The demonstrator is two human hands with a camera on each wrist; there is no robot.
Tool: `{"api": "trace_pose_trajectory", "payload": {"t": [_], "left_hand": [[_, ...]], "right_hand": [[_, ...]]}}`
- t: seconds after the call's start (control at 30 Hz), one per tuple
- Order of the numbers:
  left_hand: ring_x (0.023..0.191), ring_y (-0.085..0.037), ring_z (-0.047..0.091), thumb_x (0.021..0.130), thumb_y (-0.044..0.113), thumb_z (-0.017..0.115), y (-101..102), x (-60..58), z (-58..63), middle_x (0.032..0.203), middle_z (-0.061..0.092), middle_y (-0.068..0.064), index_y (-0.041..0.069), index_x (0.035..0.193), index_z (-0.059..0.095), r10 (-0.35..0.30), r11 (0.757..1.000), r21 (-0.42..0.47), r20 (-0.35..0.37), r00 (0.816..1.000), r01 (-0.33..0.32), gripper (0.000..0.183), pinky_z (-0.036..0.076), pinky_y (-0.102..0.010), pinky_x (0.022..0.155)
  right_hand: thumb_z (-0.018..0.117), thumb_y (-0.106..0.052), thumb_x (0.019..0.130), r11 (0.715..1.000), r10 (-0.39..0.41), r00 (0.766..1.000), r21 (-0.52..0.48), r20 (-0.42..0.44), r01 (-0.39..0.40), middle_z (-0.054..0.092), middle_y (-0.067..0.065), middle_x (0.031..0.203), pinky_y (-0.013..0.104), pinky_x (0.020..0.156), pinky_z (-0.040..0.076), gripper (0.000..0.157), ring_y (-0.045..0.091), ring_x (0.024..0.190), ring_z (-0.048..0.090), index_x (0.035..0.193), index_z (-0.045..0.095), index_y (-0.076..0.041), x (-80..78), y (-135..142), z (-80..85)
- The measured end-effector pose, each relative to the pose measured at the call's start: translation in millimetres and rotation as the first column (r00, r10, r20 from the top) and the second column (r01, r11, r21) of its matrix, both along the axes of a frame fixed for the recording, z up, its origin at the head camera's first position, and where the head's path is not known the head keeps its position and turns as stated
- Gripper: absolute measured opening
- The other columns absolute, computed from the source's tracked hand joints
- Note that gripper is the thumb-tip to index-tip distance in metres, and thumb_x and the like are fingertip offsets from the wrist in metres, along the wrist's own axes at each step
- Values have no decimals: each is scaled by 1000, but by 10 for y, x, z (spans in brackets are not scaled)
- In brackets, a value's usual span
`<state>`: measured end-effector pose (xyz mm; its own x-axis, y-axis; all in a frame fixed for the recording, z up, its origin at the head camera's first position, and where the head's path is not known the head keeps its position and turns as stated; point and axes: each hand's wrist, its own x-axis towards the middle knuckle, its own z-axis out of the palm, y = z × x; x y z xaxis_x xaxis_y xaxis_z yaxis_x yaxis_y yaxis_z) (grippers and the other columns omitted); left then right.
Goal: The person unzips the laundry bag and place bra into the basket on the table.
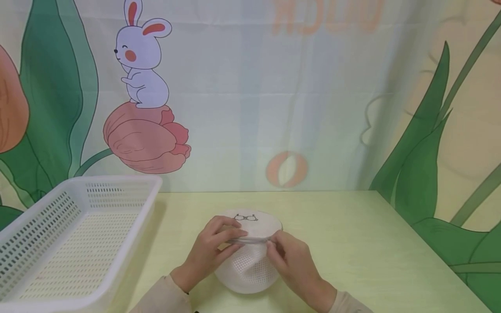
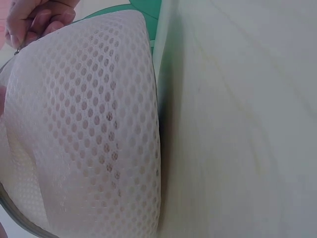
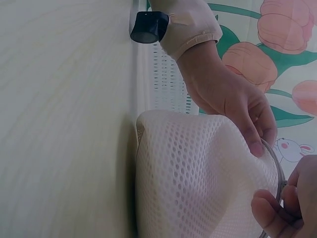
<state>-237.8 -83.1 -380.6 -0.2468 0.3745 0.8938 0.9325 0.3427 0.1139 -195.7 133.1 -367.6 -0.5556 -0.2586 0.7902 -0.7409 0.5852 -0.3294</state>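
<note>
A white mesh laundry bag (image 1: 256, 263), round with a flat lid (image 1: 260, 226), stands on the table; a pair of glasses is printed on the lid. Around the lid's edge runs a grey zipper (image 3: 276, 161). My left hand (image 1: 215, 241) grips this edge on the left, fingers over the lid and thumb beneath. On the right, my right hand (image 1: 295, 256) pinches the zipper at the rim, where a small metal pull (image 3: 284, 183) shows by the fingers. The mesh side bows inward in the right wrist view. The bag's inside is mostly hidden.
A white plastic basket (image 1: 150, 204) with slotted walls stands on the table to the left. The pale table (image 1: 352, 243) reaches back to a printed cloth backdrop (image 1: 219, 108) with a rabbit and tulips. A black wrist device (image 3: 148, 27) sits at the left sleeve.
</note>
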Motion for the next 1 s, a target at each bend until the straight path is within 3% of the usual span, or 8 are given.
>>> {"api": "trace_pose_trajectory", "payload": {"t": [0.57,1.0], "left_hand": [[93,-24,58,95,32,58,-30,-29,-17,104,60,-9,11,101,70,9,1000,9,1,1000,-9,25,49,-22,72],[93,-21,58,94,31,60,-107,-76,-41,104,61,-7,13,101,71,50,999,-3,52,997,-50,22,51,-24,74]], "right_hand": [[61,4,77,1000,1,1000,-25,-8,-1,41,-12,63,8,46,32,22,-5,57,35,71,49,-13,-11,17,5],[60,4,77,999,-6,1000,-36,-28,5,43,-12,62,8,47,33,21,-5,56,36,71,49,-13,-35,20,1]]}}
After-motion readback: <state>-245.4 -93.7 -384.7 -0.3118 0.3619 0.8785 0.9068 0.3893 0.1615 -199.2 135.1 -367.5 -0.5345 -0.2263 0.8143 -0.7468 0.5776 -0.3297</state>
